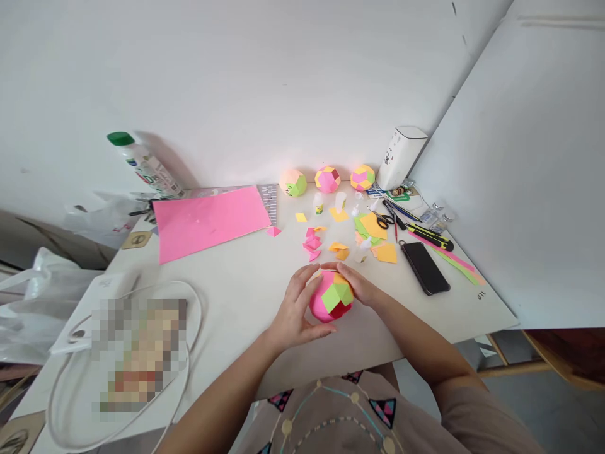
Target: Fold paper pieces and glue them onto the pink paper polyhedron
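A paper ball (331, 297) of pink, green, orange and red facets rests near the front edge of the white table (246, 284). My left hand (295, 308) cups its left side, fingers curled around it. From the right, my right hand (359, 285) wraps over its top and far side. Just beyond lie small folded paper pieces in pink (312, 244) and orange (339, 250). Three finished paper balls (327, 179) stand in a row at the wall.
A large pink sheet (210, 221) lies on a cutting mat at the back left beside a spray bottle (144, 162). A black phone (425, 267), scissors (385, 220), pens, a utility knife (430, 238) and a white box (401, 157) sit right. A white cable (189, 366) loops front left.
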Available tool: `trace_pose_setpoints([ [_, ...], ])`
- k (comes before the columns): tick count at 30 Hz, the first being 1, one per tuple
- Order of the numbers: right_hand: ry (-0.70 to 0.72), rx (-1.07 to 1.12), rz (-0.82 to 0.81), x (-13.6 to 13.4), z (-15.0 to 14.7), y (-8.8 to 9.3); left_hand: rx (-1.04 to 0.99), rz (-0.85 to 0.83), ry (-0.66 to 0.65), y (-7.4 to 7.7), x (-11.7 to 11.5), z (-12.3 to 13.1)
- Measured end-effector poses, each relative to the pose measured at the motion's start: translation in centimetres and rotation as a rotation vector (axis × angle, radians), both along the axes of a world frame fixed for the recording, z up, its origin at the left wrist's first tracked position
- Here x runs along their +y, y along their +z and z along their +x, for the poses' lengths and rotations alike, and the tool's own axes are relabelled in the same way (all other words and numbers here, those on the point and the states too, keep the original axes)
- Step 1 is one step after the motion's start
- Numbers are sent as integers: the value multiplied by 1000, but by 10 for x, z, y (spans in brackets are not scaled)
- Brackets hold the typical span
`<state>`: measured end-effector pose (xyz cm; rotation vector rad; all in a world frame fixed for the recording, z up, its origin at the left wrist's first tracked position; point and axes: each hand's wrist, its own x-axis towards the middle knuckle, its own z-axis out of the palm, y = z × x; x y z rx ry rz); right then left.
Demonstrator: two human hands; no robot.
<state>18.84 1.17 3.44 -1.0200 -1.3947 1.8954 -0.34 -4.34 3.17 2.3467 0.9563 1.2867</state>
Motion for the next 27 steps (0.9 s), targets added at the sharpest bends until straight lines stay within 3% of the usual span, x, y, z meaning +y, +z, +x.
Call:
trace_pose_setpoints([
  [4, 134, 19, 26, -4, -3, 8, 5, -47, -123, 0, 1, 3],
  [7, 74, -7, -2, -6, -4, 8, 5, -86, -137, -3, -1, 5],
  [12, -54, 36, -2, -3, -2, 4, -35, -127, 74, -10, -3, 3],
  [17, -124, 158, 142, -4, -6, 6, -111, -257, 288, -14, -5, 2],
  [22, -159, 163, 210, -8, -9, 7, -62, -465, 361, -11, -8, 4],
  [27, -162, 110, 255, -8, -7, 9, 36, -493, 384, -6, -9, 6],
])
